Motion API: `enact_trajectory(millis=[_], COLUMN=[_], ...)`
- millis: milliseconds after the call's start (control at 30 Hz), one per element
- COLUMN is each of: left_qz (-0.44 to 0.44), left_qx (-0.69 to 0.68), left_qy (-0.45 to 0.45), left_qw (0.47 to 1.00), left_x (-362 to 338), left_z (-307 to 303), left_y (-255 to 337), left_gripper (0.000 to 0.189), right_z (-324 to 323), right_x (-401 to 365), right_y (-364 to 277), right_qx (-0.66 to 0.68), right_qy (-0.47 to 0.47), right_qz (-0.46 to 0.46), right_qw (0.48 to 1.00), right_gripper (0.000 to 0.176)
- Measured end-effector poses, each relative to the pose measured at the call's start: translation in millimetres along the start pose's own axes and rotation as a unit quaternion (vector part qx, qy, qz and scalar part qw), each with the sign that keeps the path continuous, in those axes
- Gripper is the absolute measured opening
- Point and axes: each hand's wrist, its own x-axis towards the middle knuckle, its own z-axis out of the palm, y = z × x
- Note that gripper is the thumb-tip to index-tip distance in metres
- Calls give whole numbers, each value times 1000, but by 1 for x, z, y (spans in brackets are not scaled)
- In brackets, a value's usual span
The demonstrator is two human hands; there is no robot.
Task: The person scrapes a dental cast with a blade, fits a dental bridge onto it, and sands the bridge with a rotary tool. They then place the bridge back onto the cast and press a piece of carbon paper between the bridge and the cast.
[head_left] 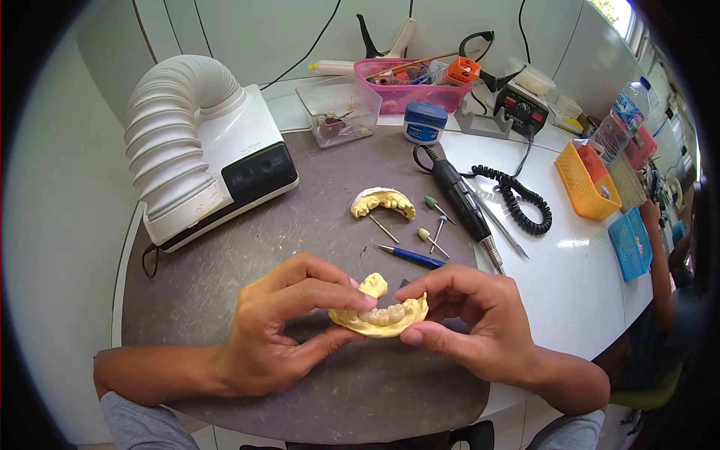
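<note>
Between both hands, above the near part of the grey mat, is a yellow dental cast (358, 325) of a jaw. A row of tooth-coloured crowns (384, 316) sits along its front side. My left hand (289, 322) is closed on the cast's left end, fingertips on top by the crowns and thumb beneath. My right hand (480, 322) pinches the right end between fingers and thumb. Farther back on the mat lies a second yellow cast (384, 201). Near it are a blue pen-like tool (411, 256) and several small mounted grinding bits (433, 240).
A black rotary handpiece (461, 196) with a coiled cord lies at right. At left stands a white extractor with a ribbed hose (166, 135). Behind are a clear box (341, 112), a pink basket (412, 97) and a blue-lidded jar (425, 122). Another person's arm (660, 262) shows far right.
</note>
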Motion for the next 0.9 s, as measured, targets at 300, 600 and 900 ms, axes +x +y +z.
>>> enact_trajectory(millis=[300, 600, 900], left_qz=[55, 6, -13], left_qx=[215, 186, 174], left_qy=[-69, -40, -26], left_qw=[973, 982, 984], left_x=[-6, -2, -2], left_z=[-17, 6, 7], left_y=[3, 8, 6], left_gripper=[40, 39, 26], right_z=[7, 8, 8], right_x=[5, -1, -1], right_y=[13, 4, 8], right_qx=[-358, -380, -381], right_qy=[-54, -28, -25], right_qz=[-182, -152, -159], right_qw=[914, 912, 910], right_gripper=[28, 35, 29])
